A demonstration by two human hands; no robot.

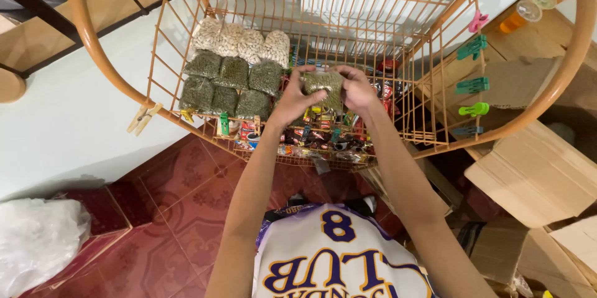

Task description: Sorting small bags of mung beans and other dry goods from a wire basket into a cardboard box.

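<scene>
Both hands meet over an orange wire rack [429,55], holding one small clear packet of green seeds [324,83] between them. The left hand [297,96] grips the packet's left edge, fingers curled over the top and thumb tucked beneath, while the right hand [357,90] clasps the right edge in the same way, so the packet sits squarely between the two palms, its green middle showing in the gap. It is lifted a little above the rack's contents rather than lying among them (how far above cannot be told).

Just to the left of the held packet lie two rows of similar green packets [227,87], packed edge to edge, and behind those a row of pale seed packets [241,42] against the rack's back wires. Below and to the right of the hands is a jumble of small colourful wrapped sweets and snacks [323,133].

Plastic clothes pegs [472,80] in pink, green and blue are clipped along the rack's right side, and a pair of wooden pegs [143,118] hangs on the curved orange tube at the left. Flattened cardboard boxes [535,174] lie to the right, and a white plastic bag [37,242] sits on the red tiled floor [180,211] at the lower left.
</scene>
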